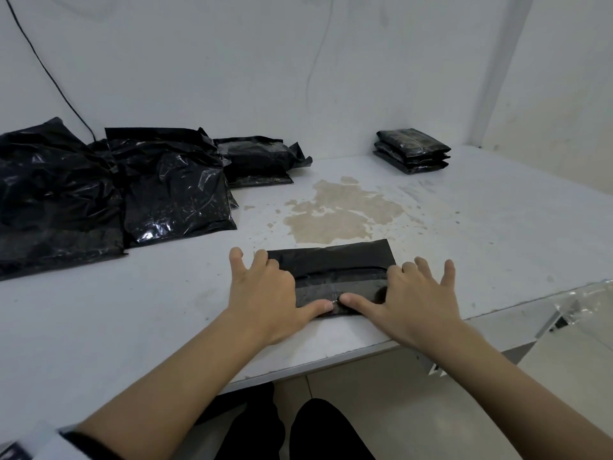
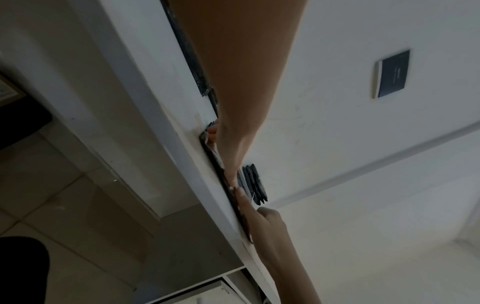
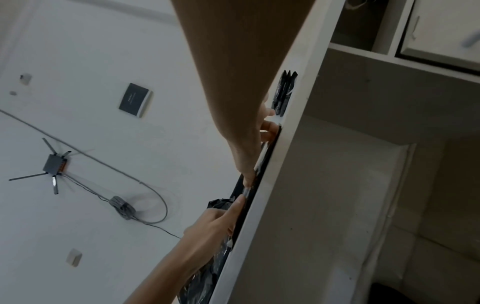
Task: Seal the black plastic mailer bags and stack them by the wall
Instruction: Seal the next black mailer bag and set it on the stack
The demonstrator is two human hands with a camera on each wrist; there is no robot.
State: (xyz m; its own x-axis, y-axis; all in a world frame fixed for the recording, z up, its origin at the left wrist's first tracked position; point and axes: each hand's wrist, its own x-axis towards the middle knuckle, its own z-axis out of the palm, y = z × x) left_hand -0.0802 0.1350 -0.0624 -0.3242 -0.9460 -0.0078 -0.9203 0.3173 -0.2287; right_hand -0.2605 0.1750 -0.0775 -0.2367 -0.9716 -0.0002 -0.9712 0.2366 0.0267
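One black mailer bag [image 1: 335, 263] lies flat near the front edge of the white table [image 1: 166, 310]. My left hand [image 1: 282, 287] rests on its left end with fingers spread and straight. My right hand [image 1: 398, 290] lies the same way on the right end. Both thumbs press the bag's near, glossy part, and their tips almost meet at the middle. The wrist views show the bag edge-on [image 2: 221, 164] [image 3: 249, 193] under my left hand [image 2: 228, 148] and right hand [image 3: 249, 148]. A neat stack of three flat black bags [image 1: 413, 149] sits by the back wall at the right.
A loose pile of crumpled black bags [image 1: 99, 187] fills the table's back left up to the wall. A brown stain [image 1: 338, 210] marks the middle of the table. A black cable [image 1: 49, 74] runs down the wall. Clear plastic [image 1: 583, 300] hangs off the right end.
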